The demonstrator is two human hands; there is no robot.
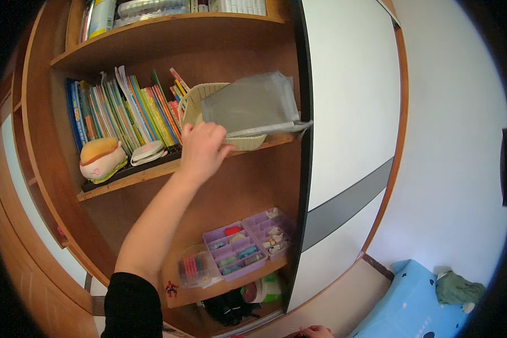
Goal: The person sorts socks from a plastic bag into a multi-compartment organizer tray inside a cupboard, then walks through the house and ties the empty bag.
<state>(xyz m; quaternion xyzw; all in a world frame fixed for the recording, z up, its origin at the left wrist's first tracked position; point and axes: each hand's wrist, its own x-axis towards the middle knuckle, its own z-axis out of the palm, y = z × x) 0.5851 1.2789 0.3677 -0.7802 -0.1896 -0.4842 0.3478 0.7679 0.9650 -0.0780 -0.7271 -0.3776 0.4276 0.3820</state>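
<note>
My left hand (204, 147) reaches up to the middle shelf. Its fingers are closed on the lower corner of a grey mesh pouch (248, 101) with a pale edge band and a short cord at the far end. The pouch is in front of a cream plastic basket (192, 104) and hides much of it; what the basket holds is out of sight. Only a small part of my right hand (318, 331) shows at the bottom edge, with its fingers mostly cut off.
Left of the basket stand a row of thin books (124, 112), a plush toy (102, 159) and a white pouch (147, 153). Below are purple divided trays (236, 252), a clear box (196, 267) and a small red figure (171, 289). A white sliding door (349, 101) borders the shelves.
</note>
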